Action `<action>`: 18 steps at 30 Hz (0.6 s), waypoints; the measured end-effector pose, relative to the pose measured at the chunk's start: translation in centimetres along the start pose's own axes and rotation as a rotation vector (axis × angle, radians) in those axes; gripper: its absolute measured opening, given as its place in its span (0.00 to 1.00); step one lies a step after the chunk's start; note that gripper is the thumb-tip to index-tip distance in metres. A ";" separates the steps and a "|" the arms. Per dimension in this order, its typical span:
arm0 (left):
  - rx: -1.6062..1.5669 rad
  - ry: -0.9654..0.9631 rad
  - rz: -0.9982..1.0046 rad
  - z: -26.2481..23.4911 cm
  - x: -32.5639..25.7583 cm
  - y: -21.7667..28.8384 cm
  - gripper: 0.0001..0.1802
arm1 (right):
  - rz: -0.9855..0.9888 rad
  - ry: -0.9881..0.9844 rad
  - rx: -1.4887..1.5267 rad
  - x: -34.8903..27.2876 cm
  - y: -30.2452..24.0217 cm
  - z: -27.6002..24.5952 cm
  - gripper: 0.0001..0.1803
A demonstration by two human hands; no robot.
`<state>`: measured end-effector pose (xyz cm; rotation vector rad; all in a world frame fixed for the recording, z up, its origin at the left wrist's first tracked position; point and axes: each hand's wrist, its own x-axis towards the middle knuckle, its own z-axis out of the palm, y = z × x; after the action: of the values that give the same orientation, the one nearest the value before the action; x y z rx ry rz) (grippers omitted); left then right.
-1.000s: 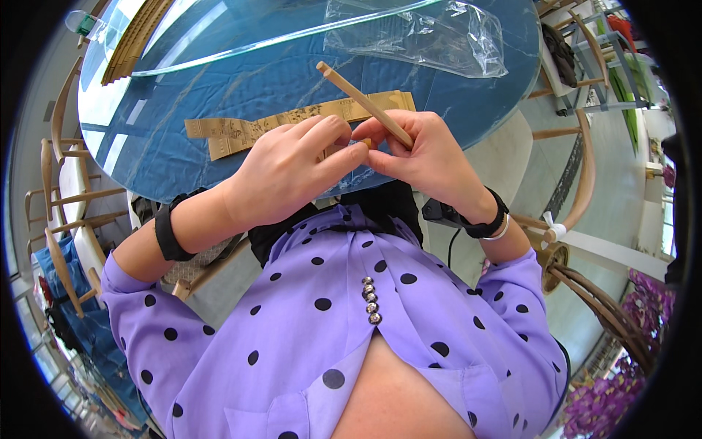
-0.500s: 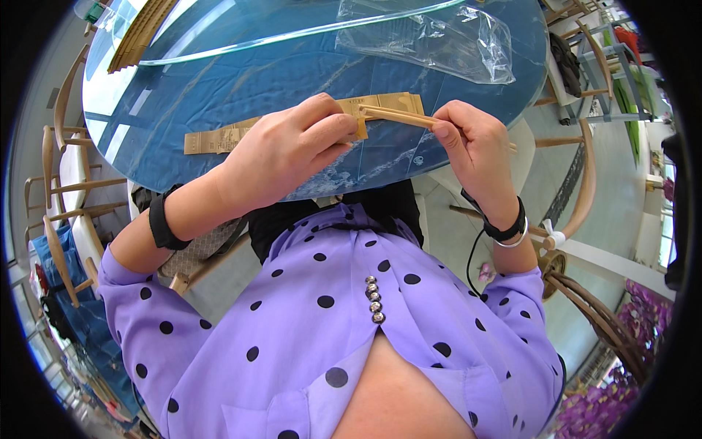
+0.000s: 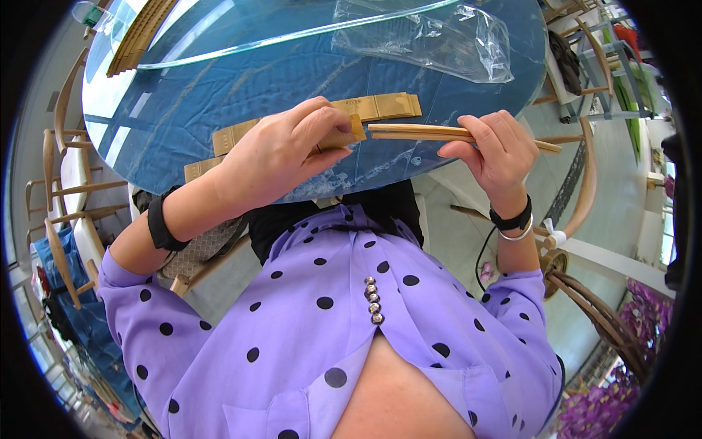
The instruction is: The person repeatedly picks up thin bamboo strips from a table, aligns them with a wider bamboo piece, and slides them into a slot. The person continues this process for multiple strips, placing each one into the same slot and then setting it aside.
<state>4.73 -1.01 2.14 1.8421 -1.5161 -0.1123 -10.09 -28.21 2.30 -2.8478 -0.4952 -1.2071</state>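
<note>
My right hand (image 3: 496,152) is closed around a pair of wooden chopsticks (image 3: 417,132), held almost level over the table's near edge. Their left ends point at a small gold-brown paper sleeve (image 3: 357,127), with a narrow gap between. That sleeve is pinched in the curled fingers of my left hand (image 3: 285,143), which hide most of it. Beneath and beyond the left hand, more flat gold-brown paper sleeves (image 3: 391,106) lie overlapping in a row on the blue-covered table (image 3: 183,102).
A crumpled clear plastic bag (image 3: 446,44) lies at the far right, by the curved edge of a glass turntable (image 3: 292,36). Folded gold-brown strips (image 3: 141,36) sit far left, near a clear bottle (image 3: 89,13). Wooden chairs (image 3: 585,190) stand around, with purple flowers (image 3: 599,406) lower right.
My right hand has moved right and turned, bringing the chopsticks from a slant over the sleeve to nearly level beside it. The left hand still holds the sleeve, almost unmoved.
</note>
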 end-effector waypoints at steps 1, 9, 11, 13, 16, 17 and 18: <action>-0.002 -0.006 0.005 -0.1 0.0 0.0 0.14 | -0.012 0.001 -0.004 0.2 0.0 0.0 0.25; -0.029 -0.020 0.040 0.0 0.1 0.1 0.15 | -0.045 -0.016 -0.011 0.1 -0.4 1.0 0.24; -0.032 -0.026 0.041 -0.1 0.1 0.1 0.15 | -0.042 -0.030 0.029 0.0 -0.4 1.0 0.24; -0.048 -0.028 0.042 -0.1 0.1 0.1 0.15 | -0.037 -0.045 0.054 -0.1 -0.4 1.0 0.24; -0.090 -0.029 0.024 0.0 0.0 0.0 0.16 | -0.034 -0.059 0.080 0.0 -0.4 0.9 0.24; -0.107 -0.037 0.010 0.0 0.0 -0.1 0.16 | -0.031 -0.058 0.093 0.0 -0.5 1.0 0.24; -0.124 -0.044 -0.004 0.0 0.0 -0.2 0.17 | -0.028 -0.057 0.107 0.1 -0.5 1.0 0.24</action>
<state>4.87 -1.00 2.06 1.7545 -1.5010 -0.2449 -9.50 -27.58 1.59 -2.8007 -0.5849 -1.0716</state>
